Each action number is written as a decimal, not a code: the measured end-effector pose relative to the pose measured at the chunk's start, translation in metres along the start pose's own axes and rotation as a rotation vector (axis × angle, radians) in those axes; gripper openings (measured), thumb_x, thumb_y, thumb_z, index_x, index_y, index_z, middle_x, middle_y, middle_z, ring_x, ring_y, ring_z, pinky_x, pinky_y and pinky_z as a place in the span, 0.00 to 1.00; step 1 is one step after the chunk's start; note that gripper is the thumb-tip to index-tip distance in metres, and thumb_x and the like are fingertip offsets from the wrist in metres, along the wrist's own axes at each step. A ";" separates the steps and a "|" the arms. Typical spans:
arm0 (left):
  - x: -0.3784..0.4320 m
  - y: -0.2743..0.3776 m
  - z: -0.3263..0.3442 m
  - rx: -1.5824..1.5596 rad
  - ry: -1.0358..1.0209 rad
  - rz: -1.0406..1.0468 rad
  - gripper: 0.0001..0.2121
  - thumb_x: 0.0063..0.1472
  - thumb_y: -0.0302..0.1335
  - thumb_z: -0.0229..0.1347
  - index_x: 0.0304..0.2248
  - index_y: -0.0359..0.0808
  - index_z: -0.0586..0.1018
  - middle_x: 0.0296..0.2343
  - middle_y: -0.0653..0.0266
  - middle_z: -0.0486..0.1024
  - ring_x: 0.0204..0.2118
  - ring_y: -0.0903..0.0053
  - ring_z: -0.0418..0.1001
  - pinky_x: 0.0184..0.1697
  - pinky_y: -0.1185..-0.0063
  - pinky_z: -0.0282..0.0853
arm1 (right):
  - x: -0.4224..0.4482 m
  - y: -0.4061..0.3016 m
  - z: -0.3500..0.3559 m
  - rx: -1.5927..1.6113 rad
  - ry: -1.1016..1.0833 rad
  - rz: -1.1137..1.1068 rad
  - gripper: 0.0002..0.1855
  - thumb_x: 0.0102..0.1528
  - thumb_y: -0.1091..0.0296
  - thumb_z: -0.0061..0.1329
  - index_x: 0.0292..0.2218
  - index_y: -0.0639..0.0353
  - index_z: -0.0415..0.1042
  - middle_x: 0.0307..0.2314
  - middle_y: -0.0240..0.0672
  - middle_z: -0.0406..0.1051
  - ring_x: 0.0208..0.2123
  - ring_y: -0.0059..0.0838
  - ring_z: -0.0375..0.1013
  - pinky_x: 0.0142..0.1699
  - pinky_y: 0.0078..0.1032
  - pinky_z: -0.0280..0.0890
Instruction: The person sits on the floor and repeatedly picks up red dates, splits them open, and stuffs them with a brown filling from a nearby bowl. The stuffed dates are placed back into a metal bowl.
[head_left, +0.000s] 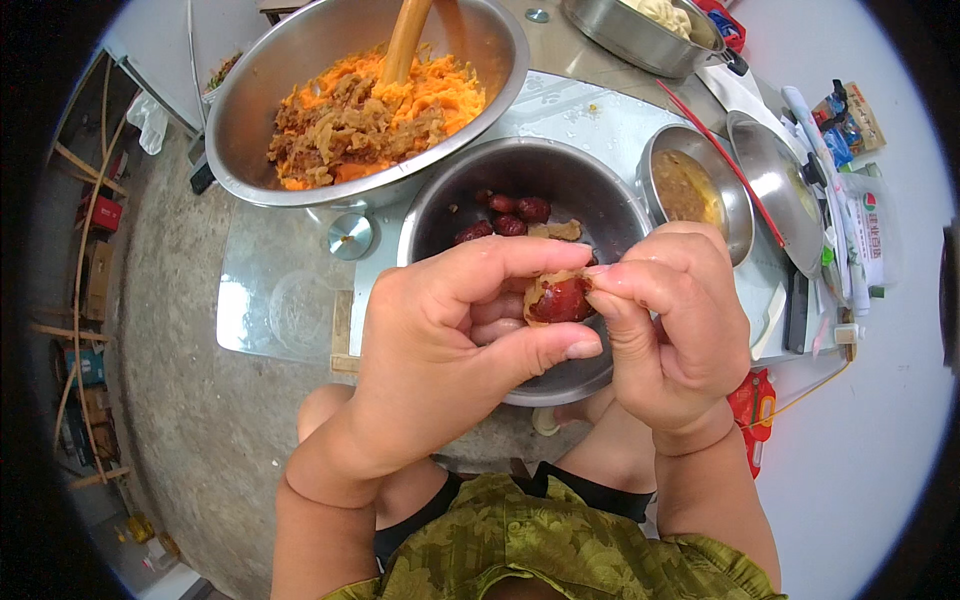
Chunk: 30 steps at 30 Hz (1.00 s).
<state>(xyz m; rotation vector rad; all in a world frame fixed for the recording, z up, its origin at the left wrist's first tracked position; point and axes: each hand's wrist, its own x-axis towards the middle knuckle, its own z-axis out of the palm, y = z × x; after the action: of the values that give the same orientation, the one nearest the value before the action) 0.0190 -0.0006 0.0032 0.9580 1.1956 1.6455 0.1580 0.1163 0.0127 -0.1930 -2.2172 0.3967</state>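
Observation:
Between my two hands is a soft red jujube (556, 300), its skin torn and pale brown flesh showing at one side. My left hand (457, 322) curls around it with thumb and fingers. The thumb and forefinger of my right hand (671, 315) pinch its right end. Both hands are over a dark-bottomed steel basin (442, 187). Several whole jujubes (511, 223) lie in that basin, beside a scrap of brown pulp (556, 229). My hands hide the near part of the basin.
A large steel bowl (232, 142) at upper left holds orange mash (457, 86), brown pulp and a wooden stick (405, 41). To the right are a pan of brownish liquid (682, 184), red chopsticks (724, 161) and a lid (776, 191). A steel pot (645, 37) with pale dough stands behind.

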 end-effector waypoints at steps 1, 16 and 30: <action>0.000 0.003 0.001 -0.028 -0.001 -0.027 0.22 0.48 0.13 0.62 0.45 0.24 0.73 0.38 0.56 0.77 0.39 0.78 0.76 0.44 0.82 0.73 | 0.000 0.000 0.000 -0.002 0.001 -0.001 0.09 0.45 0.76 0.58 0.30 0.61 0.73 0.24 0.35 0.68 0.25 0.35 0.66 0.31 0.28 0.63; 0.000 -0.001 -0.001 -0.178 -0.025 -0.036 0.19 0.52 0.13 0.59 0.46 0.25 0.73 0.41 0.56 0.75 0.43 0.77 0.75 0.47 0.80 0.73 | -0.004 0.007 0.004 0.444 -0.015 0.326 0.05 0.55 0.72 0.53 0.30 0.65 0.74 0.25 0.35 0.71 0.28 0.25 0.69 0.34 0.21 0.64; 0.005 0.008 -0.005 -0.237 0.009 -0.151 0.21 0.53 0.18 0.58 0.48 0.23 0.71 0.39 0.50 0.76 0.42 0.73 0.77 0.47 0.79 0.73 | -0.005 0.016 -0.004 1.077 0.142 0.778 0.15 0.62 0.65 0.43 0.39 0.70 0.74 0.34 0.37 0.75 0.33 0.19 0.71 0.40 0.18 0.64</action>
<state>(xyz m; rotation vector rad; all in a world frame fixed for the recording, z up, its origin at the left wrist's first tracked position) 0.0116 0.0013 0.0099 0.6962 1.0254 1.6289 0.1642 0.1309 0.0061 -0.4561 -1.4372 1.8338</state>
